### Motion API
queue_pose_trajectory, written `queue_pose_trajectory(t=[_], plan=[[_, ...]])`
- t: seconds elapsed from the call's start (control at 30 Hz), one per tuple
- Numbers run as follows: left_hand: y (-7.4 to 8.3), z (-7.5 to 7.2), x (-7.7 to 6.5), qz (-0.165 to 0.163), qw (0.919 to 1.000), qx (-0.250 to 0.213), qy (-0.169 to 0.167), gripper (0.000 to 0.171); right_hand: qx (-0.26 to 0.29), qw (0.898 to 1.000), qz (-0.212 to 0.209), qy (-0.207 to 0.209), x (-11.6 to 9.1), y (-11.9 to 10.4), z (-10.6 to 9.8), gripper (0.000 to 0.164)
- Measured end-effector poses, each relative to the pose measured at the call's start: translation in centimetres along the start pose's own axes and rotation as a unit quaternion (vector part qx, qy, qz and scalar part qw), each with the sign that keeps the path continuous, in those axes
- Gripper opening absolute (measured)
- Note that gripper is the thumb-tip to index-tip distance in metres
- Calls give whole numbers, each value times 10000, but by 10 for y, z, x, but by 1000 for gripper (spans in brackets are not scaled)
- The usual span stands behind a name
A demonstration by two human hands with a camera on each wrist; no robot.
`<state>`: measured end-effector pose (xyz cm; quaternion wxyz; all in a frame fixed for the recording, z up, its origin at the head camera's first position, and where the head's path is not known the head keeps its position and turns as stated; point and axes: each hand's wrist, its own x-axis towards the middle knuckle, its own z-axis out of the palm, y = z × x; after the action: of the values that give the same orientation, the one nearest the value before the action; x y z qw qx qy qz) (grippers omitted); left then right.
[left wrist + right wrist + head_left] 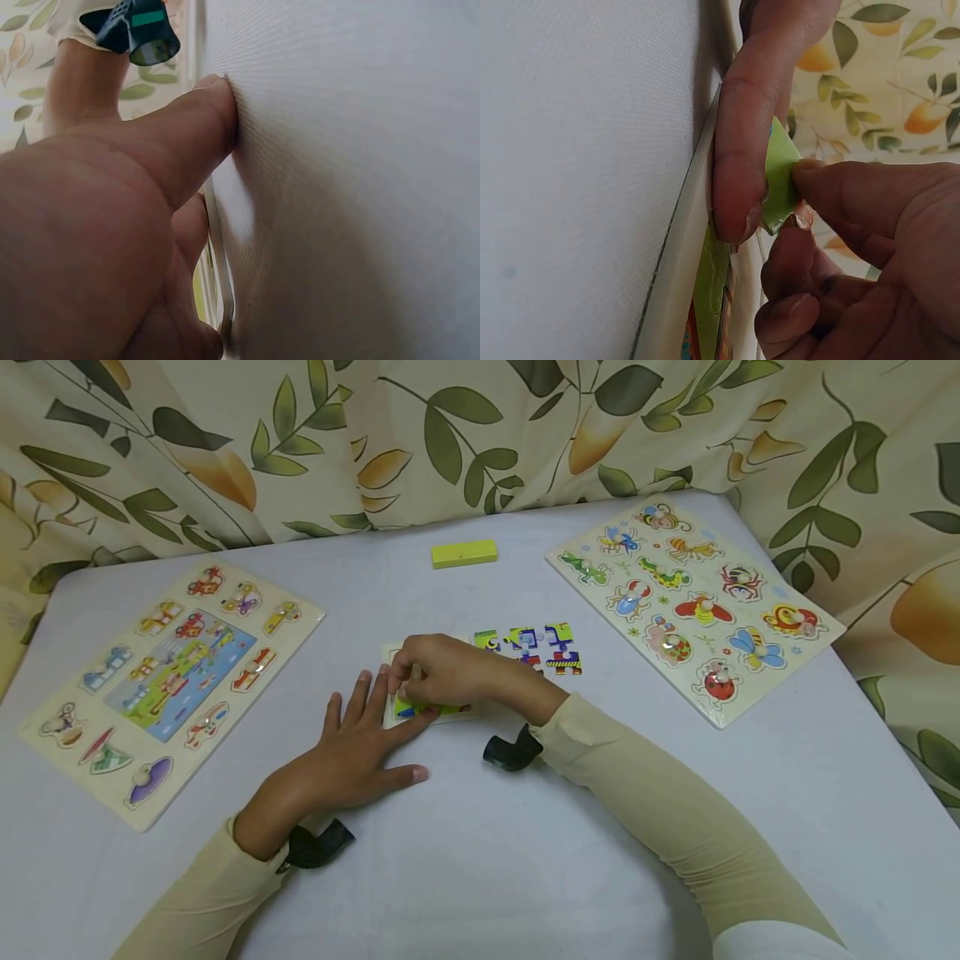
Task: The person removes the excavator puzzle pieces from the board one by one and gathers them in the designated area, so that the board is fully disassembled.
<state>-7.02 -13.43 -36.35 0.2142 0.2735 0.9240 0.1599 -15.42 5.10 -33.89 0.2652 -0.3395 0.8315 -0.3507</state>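
My right hand [450,670] pinches a green jigsaw puzzle piece [781,180] between thumb and fingers, tilted up over a small puzzle tray [389,653]. Green pieces lie inside that tray, partly hidden by both hands. Flat on the table, my left hand [352,756] spreads its fingers at the tray's left side. Its index finger reaches across the near rim, and its thumb [214,112] rests on the white cloth. In the right wrist view, the left index finger [742,150] presses on the tray's edge, close to the held piece.
Several loose puzzle pieces [564,662] lie right of the tray, partly behind my right wrist. A yellow-green box [464,554] sits farther back. A vehicle peg board [247,689] lies at left, an insect peg board [667,610] at right. Leaf-patterned curtain [465,435] hangs behind.
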Motion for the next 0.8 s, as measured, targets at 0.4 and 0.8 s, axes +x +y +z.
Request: queue_pose_trajectory(t=[0.4,0.8], plan=[[-1,1,0,58,10000,31,52,71,98,9995,-302,61,0,0,-6,9],[0,-1,-1,-13,10000,-21,-14,71,172,9996,-235,40,-7,7,-14,11]])
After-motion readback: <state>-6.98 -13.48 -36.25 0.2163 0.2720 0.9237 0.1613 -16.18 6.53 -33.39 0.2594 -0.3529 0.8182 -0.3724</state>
